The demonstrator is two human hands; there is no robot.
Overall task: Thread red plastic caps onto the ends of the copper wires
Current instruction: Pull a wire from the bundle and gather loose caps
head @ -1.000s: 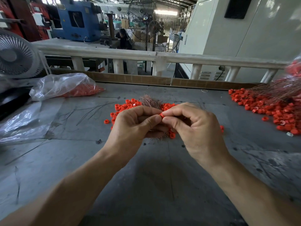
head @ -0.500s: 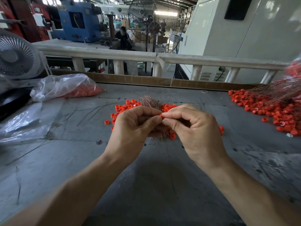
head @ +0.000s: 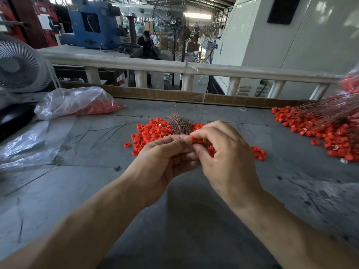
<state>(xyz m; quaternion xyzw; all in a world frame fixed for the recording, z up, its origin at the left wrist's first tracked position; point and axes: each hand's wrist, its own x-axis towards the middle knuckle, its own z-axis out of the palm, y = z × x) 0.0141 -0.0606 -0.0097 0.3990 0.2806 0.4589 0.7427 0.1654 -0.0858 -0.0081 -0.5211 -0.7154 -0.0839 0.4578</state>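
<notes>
My left hand (head: 163, 162) and my right hand (head: 227, 160) meet above the grey table (head: 174, 220). Between their fingertips sits a red plastic cap (head: 194, 140), pinched by my right thumb and forefinger. My left hand grips a bundle of copper wires (head: 178, 124) whose ends fan out beyond the fingers. Which wire meets the cap is hidden by the fingers. Behind the hands lies a heap of loose red caps (head: 151, 133).
A second pile of red caps with long copper wires (head: 326, 129) lies at the right. A clear plastic bag of caps (head: 77, 102) and flat plastic sheeting (head: 25, 146) are at the left, beside a white fan (head: 17, 66). A cardboard strip (head: 174, 95) edges the table's far side.
My right hand has rolled slightly, its fingers lifting over the cap. Both hands stay joined at the same spot over the table.
</notes>
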